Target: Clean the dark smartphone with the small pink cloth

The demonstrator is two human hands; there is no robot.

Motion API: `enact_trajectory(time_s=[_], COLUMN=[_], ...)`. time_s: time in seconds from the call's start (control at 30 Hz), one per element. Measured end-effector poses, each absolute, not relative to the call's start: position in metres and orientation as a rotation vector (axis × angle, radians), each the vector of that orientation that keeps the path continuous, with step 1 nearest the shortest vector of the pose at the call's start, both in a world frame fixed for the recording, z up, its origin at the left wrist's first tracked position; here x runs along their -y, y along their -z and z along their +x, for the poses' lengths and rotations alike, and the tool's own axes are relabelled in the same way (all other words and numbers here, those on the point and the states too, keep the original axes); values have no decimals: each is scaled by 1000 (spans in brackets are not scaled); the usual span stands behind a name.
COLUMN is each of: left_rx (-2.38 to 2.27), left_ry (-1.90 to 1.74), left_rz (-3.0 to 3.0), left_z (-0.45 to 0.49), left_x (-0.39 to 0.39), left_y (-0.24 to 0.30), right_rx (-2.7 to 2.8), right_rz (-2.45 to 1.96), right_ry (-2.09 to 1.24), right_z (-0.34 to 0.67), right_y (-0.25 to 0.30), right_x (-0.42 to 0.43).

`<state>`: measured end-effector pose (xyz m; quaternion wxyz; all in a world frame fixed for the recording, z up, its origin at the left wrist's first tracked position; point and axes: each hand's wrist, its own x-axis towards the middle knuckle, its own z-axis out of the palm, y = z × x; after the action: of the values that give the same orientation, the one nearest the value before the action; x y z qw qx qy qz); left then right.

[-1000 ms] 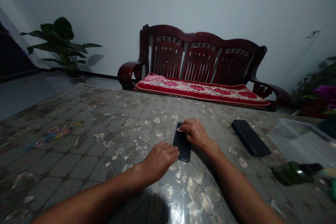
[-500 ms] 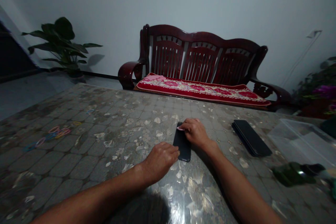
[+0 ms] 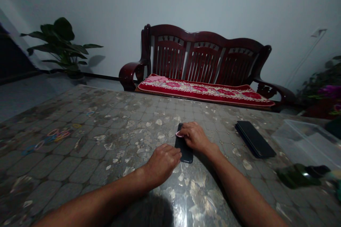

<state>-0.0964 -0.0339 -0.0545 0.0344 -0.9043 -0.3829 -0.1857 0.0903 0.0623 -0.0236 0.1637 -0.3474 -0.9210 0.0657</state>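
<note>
A black smartphone (image 3: 185, 153) lies flat on the patterned tabletop in front of me, screen side up as far as I can tell. My left hand (image 3: 165, 159) grips its lower left edge, fingers closed together against the side. Over the phone's upper part, my right hand (image 3: 195, 135) pinches a small pinkish-white piece (image 3: 179, 134), perhaps a cloth or pad, and presses it on the black surface. Most of that piece is hidden under the fingers. The phone's upper right side is covered by the same hand.
To the right lie a stack of dark phone-like slabs (image 3: 255, 139), a clear plastic box (image 3: 306, 142) and a green bottle (image 3: 297, 176) with a black top. Several coloured rubber bands (image 3: 60, 135) are spread at the left. Beyond the table (image 3: 128, 113) stands a wooden bench (image 3: 202, 56).
My right hand has slid slightly down and left over the phone, taking the pinkish-white piece with it. My left hand keeps its place at the phone's edge.
</note>
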Motion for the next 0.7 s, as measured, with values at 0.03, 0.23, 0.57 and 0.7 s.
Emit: enact_trajectory(time_s=[0.03,0.23,0.57,0.7], left_rx=[1189,1298,1301,1293], left_ry=[566,402,313,360], left_rz=[-2780,-2756,-2723,-2715], left_z=[-96,-94,-97,-101], left_x=[34,33,28,26], left_y=[54,47,47,49], right_rx=[2609,2393,2507,2551], right_rz=[-1005,-1284,-1203,-1070], right_ry=[-189,-50,-62,-138], right_z=[90,96,89,91], right_y=[23,28,31,28], right_x=[-63,-77,-75,-68])
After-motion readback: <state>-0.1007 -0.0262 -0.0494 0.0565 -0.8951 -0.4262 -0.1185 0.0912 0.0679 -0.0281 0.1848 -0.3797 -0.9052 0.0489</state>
